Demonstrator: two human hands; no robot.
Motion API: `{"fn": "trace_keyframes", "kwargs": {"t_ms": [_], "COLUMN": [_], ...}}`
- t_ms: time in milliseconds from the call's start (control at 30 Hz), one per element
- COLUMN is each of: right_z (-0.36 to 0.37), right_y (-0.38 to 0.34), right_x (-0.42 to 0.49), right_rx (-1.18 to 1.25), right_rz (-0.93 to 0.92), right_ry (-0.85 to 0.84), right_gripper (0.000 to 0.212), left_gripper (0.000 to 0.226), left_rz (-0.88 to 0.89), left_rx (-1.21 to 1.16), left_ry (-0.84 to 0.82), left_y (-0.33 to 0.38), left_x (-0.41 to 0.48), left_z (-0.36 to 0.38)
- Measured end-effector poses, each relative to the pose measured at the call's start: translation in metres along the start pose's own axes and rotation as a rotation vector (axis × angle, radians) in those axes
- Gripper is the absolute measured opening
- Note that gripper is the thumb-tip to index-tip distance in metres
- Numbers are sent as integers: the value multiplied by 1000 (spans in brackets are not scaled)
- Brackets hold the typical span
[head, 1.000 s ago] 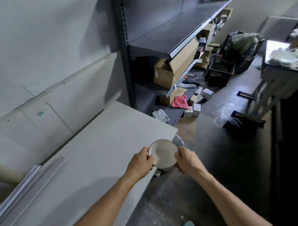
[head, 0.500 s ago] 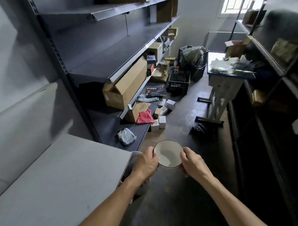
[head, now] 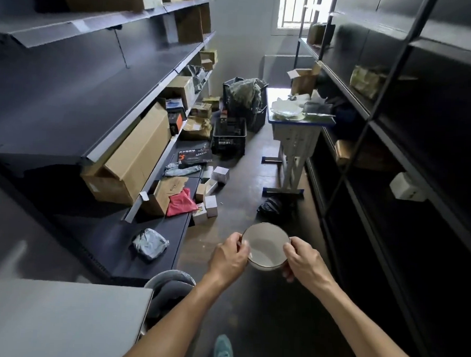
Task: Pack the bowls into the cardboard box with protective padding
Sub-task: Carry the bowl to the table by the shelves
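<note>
A white bowl point(head: 265, 245) with a thin dark rim sits low in the centre of the frame, held in the air above the dark floor and tipped a little toward the camera, its inside bare. The left hand point(head: 229, 259) grips its left edge, with the thumb on the rim and the fingers curled beneath. The right hand point(head: 305, 262) grips the right edge in the same way, so both hands hold the bowl between them.

At the lower left lies a pale grey tabletop point(head: 61, 319), and a grey bucket point(head: 170, 280) stands just beside its right corner. Dark metal shelving runs up the left side. On its lowest shelf are a grey wrapped packet point(head: 150, 243) and a red cloth point(head: 180, 203), and a long cardboard box point(head: 138, 158) is on the shelf above. Small white boxes point(head: 210, 205) are scattered on the floor near that shelf.

Further up the aisle, at upper centre, stands a black plastic crate point(head: 229, 136). To its right is a small blue-edged desk point(head: 299, 123) with pale wrapping material piled on top, and an open cardboard box point(head: 303, 78) sits at the desk's far edge — whether on the desk or on the shelf behind, I cannot tell. A teal shoe point(head: 222, 352) shows at the bottom edge.
</note>
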State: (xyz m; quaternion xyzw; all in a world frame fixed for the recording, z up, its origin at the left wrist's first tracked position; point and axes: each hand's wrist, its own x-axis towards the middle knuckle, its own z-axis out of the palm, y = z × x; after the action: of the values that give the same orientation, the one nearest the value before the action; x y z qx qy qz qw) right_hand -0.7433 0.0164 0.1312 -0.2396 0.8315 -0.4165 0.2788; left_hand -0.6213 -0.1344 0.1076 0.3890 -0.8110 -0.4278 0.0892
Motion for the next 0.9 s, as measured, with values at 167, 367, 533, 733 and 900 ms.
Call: {"fn": "trace_keyframes", "kwargs": {"t_ms": [167,367,533,733,900], "right_z": [3,16,26,29,23], "right_y": [-13,-55,-91,-125,-142], "right_x": [64,156,223,294,356], "right_rx": [-8,-4,23,-5,-47], "right_rz": [12,23,2,11,-3], "right_ry": [19,4,38,47,37], "right_gripper": [26,26,27,29,32], "left_gripper": [43,41,47,36,32], "left_rz": [34,55,91,91,74], "left_rx": [42,32,3,-2,-31], "left_ry": [-7,-52,-51,-17,-14], "left_y": [4,-2,8,12,24], "left_x": [69,176,249,322,382], "left_z": [-6,-42,-74,-93,-94]}}
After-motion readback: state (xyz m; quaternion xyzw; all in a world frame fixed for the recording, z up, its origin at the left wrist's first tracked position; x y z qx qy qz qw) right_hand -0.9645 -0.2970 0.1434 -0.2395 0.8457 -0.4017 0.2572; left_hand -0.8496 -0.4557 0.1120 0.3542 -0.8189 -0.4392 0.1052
